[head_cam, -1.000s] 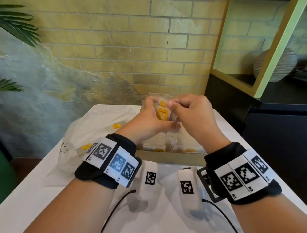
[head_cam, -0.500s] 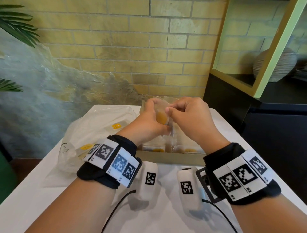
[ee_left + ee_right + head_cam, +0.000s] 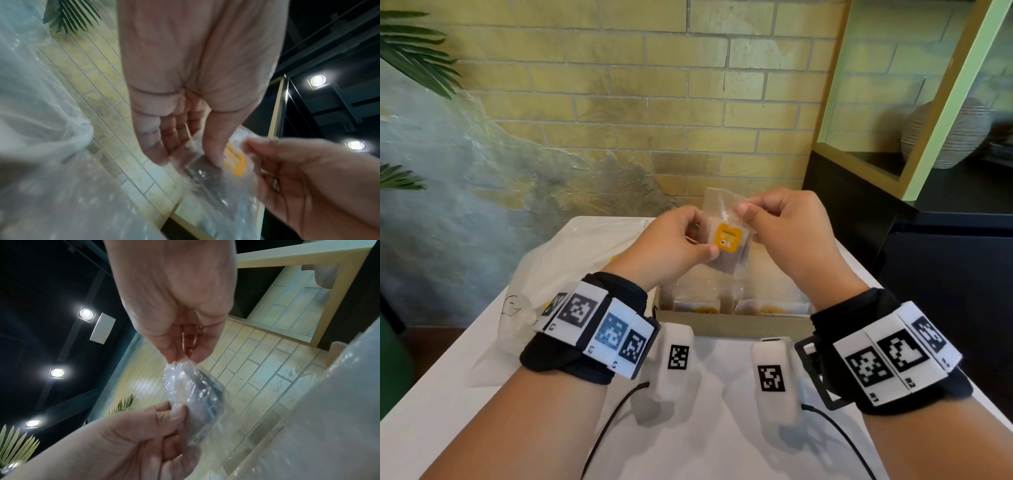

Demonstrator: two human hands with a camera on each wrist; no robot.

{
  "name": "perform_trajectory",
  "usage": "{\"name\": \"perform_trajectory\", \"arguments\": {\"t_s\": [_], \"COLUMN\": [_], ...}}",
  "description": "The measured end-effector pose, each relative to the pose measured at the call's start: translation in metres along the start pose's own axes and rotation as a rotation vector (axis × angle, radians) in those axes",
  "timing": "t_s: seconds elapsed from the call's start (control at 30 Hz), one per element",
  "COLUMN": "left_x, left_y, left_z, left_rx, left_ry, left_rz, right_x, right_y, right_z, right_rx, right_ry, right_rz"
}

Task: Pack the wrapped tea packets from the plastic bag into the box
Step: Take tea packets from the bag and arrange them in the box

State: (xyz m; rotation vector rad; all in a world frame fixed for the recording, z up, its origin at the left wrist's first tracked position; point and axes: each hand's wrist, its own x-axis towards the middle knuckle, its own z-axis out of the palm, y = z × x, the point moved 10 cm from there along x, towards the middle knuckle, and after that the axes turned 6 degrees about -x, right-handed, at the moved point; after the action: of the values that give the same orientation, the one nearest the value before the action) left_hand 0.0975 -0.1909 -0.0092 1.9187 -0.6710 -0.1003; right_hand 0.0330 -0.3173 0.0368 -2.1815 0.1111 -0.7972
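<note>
- Hands are up over the box (image 3: 732, 323): the left hand (image 3: 671, 246) pinches the low left edge of one packet (image 3: 727, 236), and the right hand (image 3: 787, 229) pinches its top.
- Step, I think: one packet is being turned flat before it goes in.
- Next move likely needs a slow drop into a free gap beside the packets that lie in the box.
- Packet is thin, clear and crinkly, with a square orange label.
- Box is brown card with low walls.
- Bag (image 3: 571, 270) is soft, cloudy plastic, slumped on the white surface (image 3: 705, 445) left of the box.
</note>
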Motion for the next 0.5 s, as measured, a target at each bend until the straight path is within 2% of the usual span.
{"name": "perform_trajectory", "arguments": {"t_s": [0.07, 0.17, 0.3, 0.5], "left_x": [-0.002, -0.006, -0.011, -0.017], "left_y": [0.004, 0.009, 0.013, 0.002], "left_z": [-0.004, -0.013, -0.016, 0.008], "left_rx": [-0.009, -0.008, 0.253, 0.584], "left_ry": [-0.042, -0.091, -0.121, -0.217], "left_rz": [0.022, 0.036, 0.024, -0.043], "right_x": [0.000, 0.003, 0.007, 0.004], "right_y": [0.002, 0.006, 0.013, 0.006], "right_z": [-0.003, -0.020, -0.039, -0.035], "right_rx": [0.043, 0.083, 0.082, 0.068], "right_ry": [0.000, 0.078, 0.146, 0.089], "right_rz": [0.019, 0.031, 0.045, 0.000]}}
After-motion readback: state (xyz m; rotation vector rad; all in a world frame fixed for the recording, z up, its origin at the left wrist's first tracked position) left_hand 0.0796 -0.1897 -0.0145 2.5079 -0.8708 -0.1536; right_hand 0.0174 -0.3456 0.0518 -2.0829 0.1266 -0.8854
